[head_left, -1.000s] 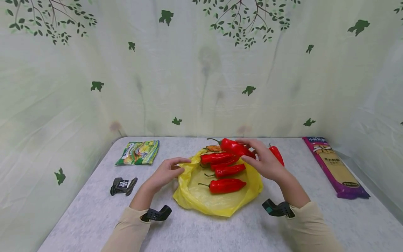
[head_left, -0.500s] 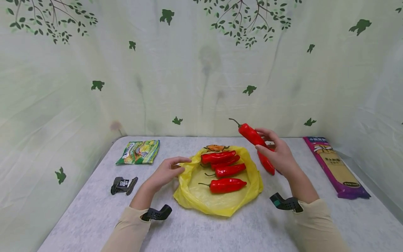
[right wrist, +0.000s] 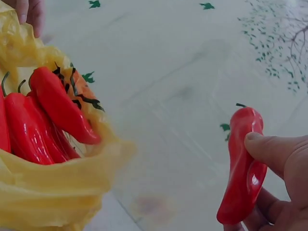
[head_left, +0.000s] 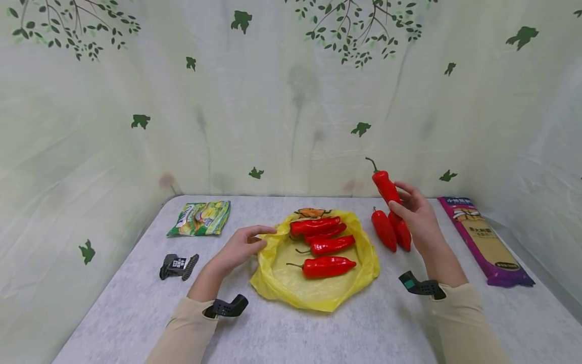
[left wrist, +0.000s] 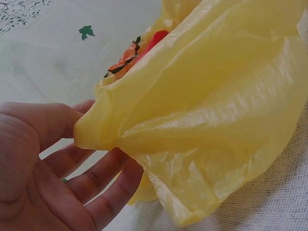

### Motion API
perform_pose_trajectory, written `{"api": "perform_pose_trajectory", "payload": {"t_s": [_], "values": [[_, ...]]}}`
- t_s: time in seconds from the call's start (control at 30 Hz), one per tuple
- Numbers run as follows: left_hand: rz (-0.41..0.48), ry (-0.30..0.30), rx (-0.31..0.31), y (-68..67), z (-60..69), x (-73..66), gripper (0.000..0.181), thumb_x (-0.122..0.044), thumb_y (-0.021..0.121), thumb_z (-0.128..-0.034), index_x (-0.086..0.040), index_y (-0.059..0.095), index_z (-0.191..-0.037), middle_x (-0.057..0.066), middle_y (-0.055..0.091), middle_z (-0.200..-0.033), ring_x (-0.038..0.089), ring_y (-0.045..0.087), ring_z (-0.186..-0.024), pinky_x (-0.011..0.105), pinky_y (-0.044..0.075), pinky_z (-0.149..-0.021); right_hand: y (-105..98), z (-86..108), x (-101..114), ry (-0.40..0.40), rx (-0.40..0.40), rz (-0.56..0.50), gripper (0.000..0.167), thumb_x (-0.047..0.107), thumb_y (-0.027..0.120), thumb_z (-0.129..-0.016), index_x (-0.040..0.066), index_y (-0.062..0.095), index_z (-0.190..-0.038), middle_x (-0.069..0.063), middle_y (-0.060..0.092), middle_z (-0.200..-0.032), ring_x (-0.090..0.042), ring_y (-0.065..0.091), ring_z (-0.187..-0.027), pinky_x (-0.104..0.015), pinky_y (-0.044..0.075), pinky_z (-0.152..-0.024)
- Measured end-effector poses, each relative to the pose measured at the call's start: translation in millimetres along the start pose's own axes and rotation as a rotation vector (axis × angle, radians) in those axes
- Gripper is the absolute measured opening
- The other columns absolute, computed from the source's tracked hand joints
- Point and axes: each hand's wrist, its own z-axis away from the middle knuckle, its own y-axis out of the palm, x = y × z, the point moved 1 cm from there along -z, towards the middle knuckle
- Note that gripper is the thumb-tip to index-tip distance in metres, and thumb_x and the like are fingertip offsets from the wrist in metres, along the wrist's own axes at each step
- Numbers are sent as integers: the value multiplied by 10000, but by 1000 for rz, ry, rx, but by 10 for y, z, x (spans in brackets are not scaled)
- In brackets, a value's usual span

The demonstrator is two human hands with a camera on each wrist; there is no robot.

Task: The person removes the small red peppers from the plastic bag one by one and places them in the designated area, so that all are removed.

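Observation:
In the head view a yellow plastic bag (head_left: 313, 301) lies open on the table with several red peppers (head_left: 329, 267) inside. My left hand (head_left: 237, 249) pinches the bag's left rim between thumb and fingers; the left wrist view shows the gathered yellow film (left wrist: 192, 110) in that pinch. To the bag's right, my right hand (head_left: 420, 222) holds a red pepper (head_left: 385, 186) tilted, stem up. Beside and below it, two more red peppers (head_left: 383, 230) lie on the table, one partly behind the held one. The right wrist view shows the held pepper (right wrist: 239, 168) under my thumb.
A green snack packet (head_left: 200, 219) lies at the back left, with a small black item with a white label (head_left: 178, 267) nearer the front. A long purple packet (head_left: 485, 241) lies along the right side. A patterned curtain (head_left: 273, 101) stands behind the table.
My right hand has carried the pepper from above the bag to the right, and the pepper has turned more upright. My left hand has stayed at the bag's rim.

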Motion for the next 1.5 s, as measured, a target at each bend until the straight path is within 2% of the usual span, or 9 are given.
{"api": "perform_pose_trajectory", "payload": {"t_s": [0.13, 0.33, 0.6, 0.8, 1.1, 1.5], "values": [[4, -1, 5, -3, 6, 2, 342, -115, 560, -994, -150, 638, -1325, 92, 554, -1469, 220, 640, -1120, 292, 516, -849, -63, -56, -97, 47, -19, -56, 642, 399, 641, -959, 435, 332, -1520, -50, 346, -1597, -215, 372, -1387, -374, 465, -1078], [4, -8, 4, 0, 6, 3, 340, -117, 561, -996, -160, 639, -1324, 83, 551, -1473, 214, 638, -1118, 287, 513, -851, -138, -131, -237, 116, -87, -87, 626, 401, 642, -956, 410, 360, -1515, -54, 338, -1598, -222, 338, -1408, -218, 487, -924], [-14, 17, 3, -4, 4, 11, 342, -116, 560, -992, -121, 633, -1326, 116, 560, -1459, 208, 635, -1097, 275, 507, -842, -207, -175, -388, 188, -163, -141, 621, 377, 656, -951, 387, 381, -1509, -36, 349, -1565, -174, 371, -1323, -217, 467, -911], [-14, 3, -4, -2, 10, -7, 337, -123, 562, -989, -140, 641, -1317, 97, 562, -1460, 221, 637, -1116, 278, 510, -845, -282, -206, -513, 280, -222, -189, 625, 387, 666, -942, 372, 396, -1505, -18, 354, -1552, -163, 365, -1313, -207, 459, -865], [-6, 0, -6, 4, 9, -15, 337, -122, 565, -986, -154, 646, -1311, 88, 567, -1456, 224, 637, -1126, 290, 512, -852, -388, -280, -788, 393, -253, -110, 635, 391, 610, -978, 348, 327, -1545, -58, 317, -1605, -209, 382, -1357, -214, 458, -854], [-8, -3, -3, 1, 3, 13, 332, -132, 565, -992, -171, 647, -1311, 75, 561, -1463, 235, 630, -1158, 288, 505, -866, -413, -291, -871, 426, -290, -26, 632, 331, 596, -994, 300, 312, -1557, -67, 342, -1575, -229, 390, -1338, -229, 455, -863]]}}
